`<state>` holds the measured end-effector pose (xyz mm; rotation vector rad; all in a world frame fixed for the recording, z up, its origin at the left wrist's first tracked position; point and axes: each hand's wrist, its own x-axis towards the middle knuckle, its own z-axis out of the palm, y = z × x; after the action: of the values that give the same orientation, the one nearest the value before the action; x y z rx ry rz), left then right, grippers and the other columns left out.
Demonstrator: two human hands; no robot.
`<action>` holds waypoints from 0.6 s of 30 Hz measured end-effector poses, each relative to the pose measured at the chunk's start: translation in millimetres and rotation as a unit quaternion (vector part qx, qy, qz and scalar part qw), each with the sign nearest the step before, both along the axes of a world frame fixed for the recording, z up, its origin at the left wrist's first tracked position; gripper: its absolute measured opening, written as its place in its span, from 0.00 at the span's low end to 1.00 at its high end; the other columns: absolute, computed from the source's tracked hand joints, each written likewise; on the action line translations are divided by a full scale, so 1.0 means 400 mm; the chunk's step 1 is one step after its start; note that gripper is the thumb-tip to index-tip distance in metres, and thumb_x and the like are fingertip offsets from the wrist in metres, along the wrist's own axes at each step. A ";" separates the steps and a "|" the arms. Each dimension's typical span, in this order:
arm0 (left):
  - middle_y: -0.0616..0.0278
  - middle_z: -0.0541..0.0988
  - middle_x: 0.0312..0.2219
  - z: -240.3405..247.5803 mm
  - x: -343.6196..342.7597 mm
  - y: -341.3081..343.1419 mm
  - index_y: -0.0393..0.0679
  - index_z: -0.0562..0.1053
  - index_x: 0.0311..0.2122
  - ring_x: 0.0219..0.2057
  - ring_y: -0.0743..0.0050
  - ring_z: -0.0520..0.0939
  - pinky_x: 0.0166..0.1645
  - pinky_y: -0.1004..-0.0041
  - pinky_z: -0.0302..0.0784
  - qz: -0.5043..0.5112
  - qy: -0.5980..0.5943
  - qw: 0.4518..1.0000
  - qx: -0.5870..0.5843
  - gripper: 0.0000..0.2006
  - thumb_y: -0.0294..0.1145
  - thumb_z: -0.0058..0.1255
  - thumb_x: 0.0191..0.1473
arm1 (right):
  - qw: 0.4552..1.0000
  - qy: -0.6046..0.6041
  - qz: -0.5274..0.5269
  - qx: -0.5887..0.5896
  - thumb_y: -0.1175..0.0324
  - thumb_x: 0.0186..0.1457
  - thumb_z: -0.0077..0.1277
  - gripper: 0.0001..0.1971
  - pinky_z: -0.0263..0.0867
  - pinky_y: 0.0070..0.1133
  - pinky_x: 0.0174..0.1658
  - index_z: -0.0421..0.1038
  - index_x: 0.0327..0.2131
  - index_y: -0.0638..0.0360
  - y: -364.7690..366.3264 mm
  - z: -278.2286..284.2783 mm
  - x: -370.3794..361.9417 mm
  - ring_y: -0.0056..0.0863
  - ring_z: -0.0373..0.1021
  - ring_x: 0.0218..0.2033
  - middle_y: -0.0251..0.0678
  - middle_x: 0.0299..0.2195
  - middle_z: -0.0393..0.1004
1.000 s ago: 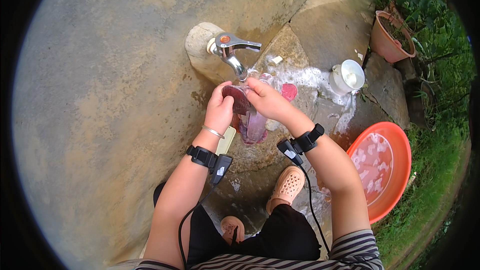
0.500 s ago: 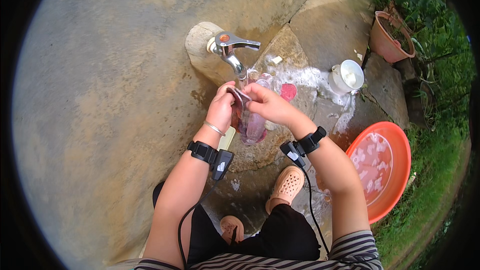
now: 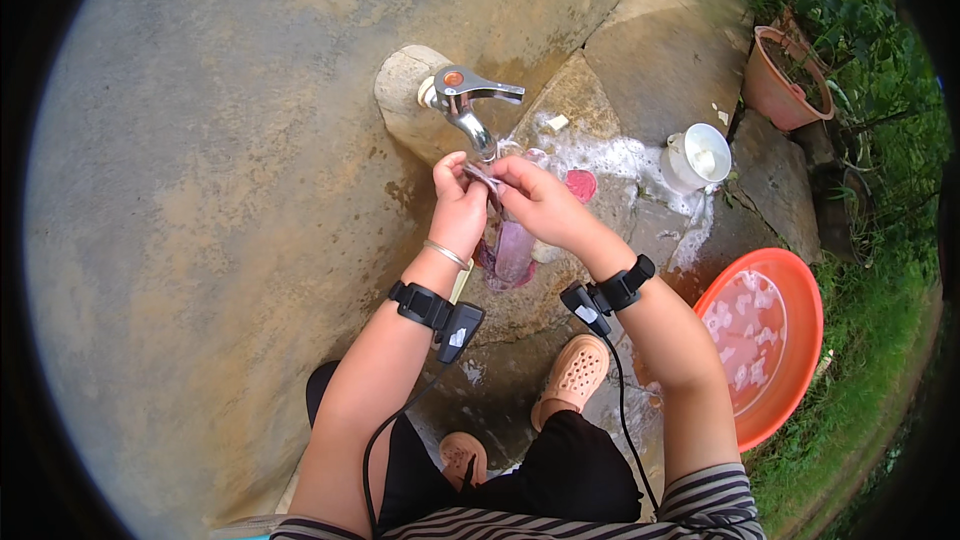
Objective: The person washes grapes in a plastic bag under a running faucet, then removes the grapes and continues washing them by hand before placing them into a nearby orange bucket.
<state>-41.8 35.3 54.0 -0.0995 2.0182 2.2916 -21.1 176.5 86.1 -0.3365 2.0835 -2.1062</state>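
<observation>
Just under the spout of a chrome tap (image 3: 470, 120), my left hand (image 3: 460, 208) and my right hand (image 3: 545, 205) meet. Both are closed on a thin, dark purplish piece with a pale edge (image 3: 482, 177), pinched between fingers and thumbs; its kind does not show. Beneath them a wet, purple, elongated thing (image 3: 515, 252) with pink-red edges lies on the stone. Whether it joins the held piece is hidden by my hands. A flat pink-red oval (image 3: 581, 184) lies in suds beyond my right hand. Part of a pale yellow-green object (image 3: 461, 280) shows beside my left wrist.
A white mug (image 3: 697, 156) lies tipped amid foam (image 3: 620, 155). To the right stands an orange basin (image 3: 807, 340) of sudsy water, with a plant pot (image 3: 787, 80) farther back. A concrete wall (image 3: 220, 190) fills the left. A small pale chip (image 3: 557, 123) lies behind the tap.
My left hand has shifted slightly right, closer to my right hand, and turned. The held piece is now bunched smaller between my fingers. More of the purple thing below shows.
</observation>
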 end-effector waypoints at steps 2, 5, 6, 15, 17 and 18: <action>0.60 0.69 0.40 -0.003 0.004 0.005 0.44 0.59 0.50 0.41 0.72 0.73 0.44 0.72 0.72 0.018 -0.021 0.999 0.027 0.14 0.27 0.38 0.58 | 1.000 0.025 0.005 -0.007 0.77 0.55 0.41 0.12 0.64 0.20 0.45 0.67 0.43 0.63 0.002 -0.005 0.004 0.22 0.67 0.40 0.35 0.37 0.71; 0.59 0.71 0.42 0.022 0.012 0.002 0.43 0.61 0.51 0.43 0.71 0.74 0.47 0.70 0.72 -0.064 -0.114 0.984 0.120 0.15 0.34 0.38 0.60 | 0.995 0.094 0.008 0.016 0.80 0.53 0.40 0.17 0.61 0.22 0.51 0.68 0.47 0.60 0.015 -0.015 0.008 0.29 0.65 0.47 0.40 0.43 0.68; 0.59 0.71 0.42 0.025 0.016 -0.002 0.42 0.62 0.51 0.44 0.71 0.74 0.47 0.70 0.72 -0.065 -0.123 0.978 0.152 0.15 0.35 0.37 0.61 | 0.992 0.114 0.012 0.045 0.81 0.52 0.40 0.19 0.60 0.23 0.52 0.68 0.48 0.58 0.014 -0.018 0.009 0.31 0.64 0.48 0.41 0.45 0.67; 0.62 0.73 0.41 0.019 0.027 -0.008 0.39 0.66 0.48 0.41 0.76 0.74 0.46 0.73 0.70 -0.057 -0.100 0.985 0.125 0.13 0.29 0.40 0.59 | 0.996 0.043 -0.016 0.073 0.82 0.43 0.48 0.28 0.60 0.25 0.53 0.62 0.52 0.58 0.025 -0.066 0.008 0.36 0.63 0.50 0.44 0.46 0.65; 0.61 0.73 0.41 -0.001 0.017 -0.033 0.37 0.65 0.48 0.41 0.75 0.74 0.47 0.73 0.70 -0.037 -0.077 0.993 0.082 0.13 0.27 0.40 0.58 | 0.992 -0.010 -0.036 0.123 0.77 0.40 0.55 0.37 0.59 0.26 0.54 0.53 0.57 0.60 0.034 -0.053 0.001 0.37 0.63 0.50 0.45 0.48 0.64; 0.61 0.73 0.41 0.001 0.014 -0.031 0.37 0.65 0.48 0.41 0.75 0.74 0.47 0.73 0.70 -0.043 -0.067 0.995 0.064 0.13 0.26 0.40 0.58 | 0.989 0.023 -0.040 0.141 0.76 0.40 0.57 0.39 0.58 0.26 0.54 0.51 0.58 0.59 0.049 -0.065 0.001 0.35 0.62 0.52 0.44 0.50 0.63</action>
<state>-36.4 22.9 54.5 -0.1496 1.7724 2.2877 -20.7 196.1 60.0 -0.2693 2.4192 -1.8228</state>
